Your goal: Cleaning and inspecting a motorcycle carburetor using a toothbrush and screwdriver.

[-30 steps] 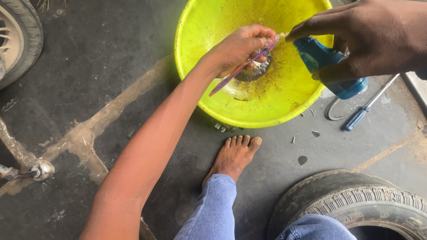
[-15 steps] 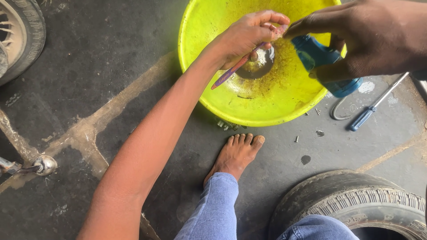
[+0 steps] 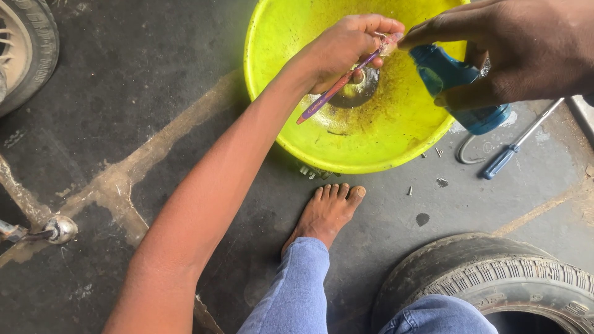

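My left hand (image 3: 346, 46) grips a purple toothbrush (image 3: 337, 89) over a bright yellow-green basin (image 3: 278, 68), its handle pointing down-left. My right hand (image 3: 526, 52) holds a blue plastic bottle (image 3: 461, 86) tilted toward the brush head, so the two hands nearly meet above the basin. A small round metal part (image 3: 359, 89) lies at the basin's bottom, partly hidden by the left hand. The brush head itself is hidden between the fingers.
A blue-handled screwdriver (image 3: 507, 154) and a bent wire (image 3: 464, 151) lie on the dark concrete floor right of the basin, with small screws (image 3: 409, 190) nearby. A worn tyre (image 3: 489, 278) sits at lower right, a wheel (image 3: 25, 49) at upper left. My bare foot (image 3: 325, 213) rests below the basin.
Both hands have risen slightly and drawn closer together over the basin; the bottle now tips toward the brush head. The view has shifted a little.
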